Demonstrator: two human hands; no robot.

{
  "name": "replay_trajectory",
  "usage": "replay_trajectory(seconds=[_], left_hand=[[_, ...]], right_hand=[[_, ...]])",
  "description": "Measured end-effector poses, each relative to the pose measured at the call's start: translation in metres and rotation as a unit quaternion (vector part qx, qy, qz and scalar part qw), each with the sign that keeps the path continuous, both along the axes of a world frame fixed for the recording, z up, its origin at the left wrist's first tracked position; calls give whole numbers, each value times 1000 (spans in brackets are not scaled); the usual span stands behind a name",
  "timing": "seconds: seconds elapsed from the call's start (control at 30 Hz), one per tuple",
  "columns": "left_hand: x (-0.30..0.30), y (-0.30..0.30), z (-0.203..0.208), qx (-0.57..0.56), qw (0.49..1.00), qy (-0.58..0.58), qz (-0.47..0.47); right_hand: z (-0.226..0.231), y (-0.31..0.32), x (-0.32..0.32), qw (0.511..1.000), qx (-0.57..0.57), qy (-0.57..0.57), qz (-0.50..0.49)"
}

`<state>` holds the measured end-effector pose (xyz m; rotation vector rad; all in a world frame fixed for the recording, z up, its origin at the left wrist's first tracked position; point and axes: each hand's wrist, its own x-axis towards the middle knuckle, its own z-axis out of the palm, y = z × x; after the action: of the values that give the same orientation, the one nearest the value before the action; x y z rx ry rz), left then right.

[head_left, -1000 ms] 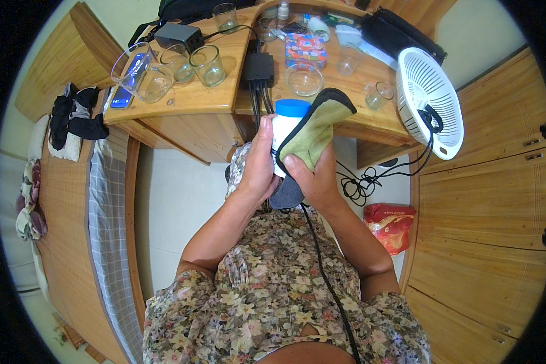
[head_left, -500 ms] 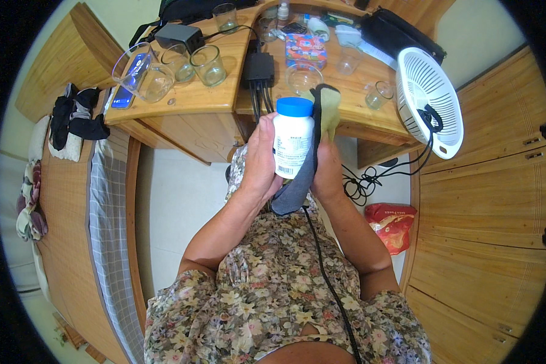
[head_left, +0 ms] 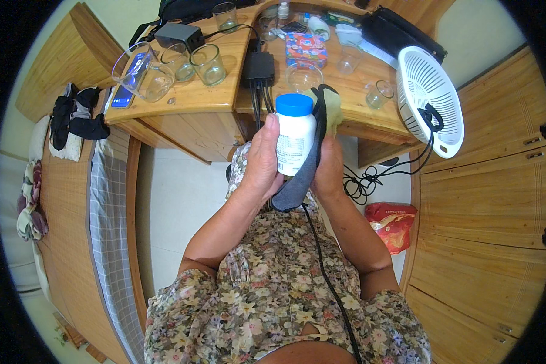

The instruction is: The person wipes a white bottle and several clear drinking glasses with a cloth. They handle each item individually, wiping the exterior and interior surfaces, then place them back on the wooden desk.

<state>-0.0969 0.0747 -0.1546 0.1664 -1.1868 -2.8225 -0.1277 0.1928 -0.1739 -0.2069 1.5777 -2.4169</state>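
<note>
A white plastic bottle [head_left: 295, 138] with a blue screw cap stands nearly upright between my hands, in front of the desk edge. My left hand [head_left: 263, 151] grips it from the left, thumb along its side. A grey and yellow-green cloth [head_left: 305, 176] with dark edging lies against the bottle's right side and hangs below it. My right hand [head_left: 329, 167] holds this cloth to the bottle; most of its fingers are hidden behind the cloth. Printed text on the bottle's label faces me.
Several glass cups, among them a glass [head_left: 208, 65], stand on the wooden desk [head_left: 218, 103], beside a phone [head_left: 123, 96] and a black box [head_left: 261, 68] with cables. A white basket [head_left: 431, 100] overhangs the desk's right end. A red bag [head_left: 391, 225] lies on the floor near coiled cable [head_left: 361, 187].
The bottle has turned about its upright axis, so another part of its label shows and the barcode has moved left. It sits slightly higher. Both hands keep their hold.
</note>
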Motion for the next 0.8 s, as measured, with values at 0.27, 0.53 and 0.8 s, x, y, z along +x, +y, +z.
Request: replay_trajectory(seconds=[0.27,0.53,0.8], left_hand=[[-2,4,1,-78,990,32,110],[-13,1,-8,-253,935,147,199],[-16,-13,-24,-191,960,90,183]], right_hand=[[-2,-17,19,983,-118,-137,32],[0,-12,34,985,-46,-155,64],[7,37,21,948,262,63,170]])
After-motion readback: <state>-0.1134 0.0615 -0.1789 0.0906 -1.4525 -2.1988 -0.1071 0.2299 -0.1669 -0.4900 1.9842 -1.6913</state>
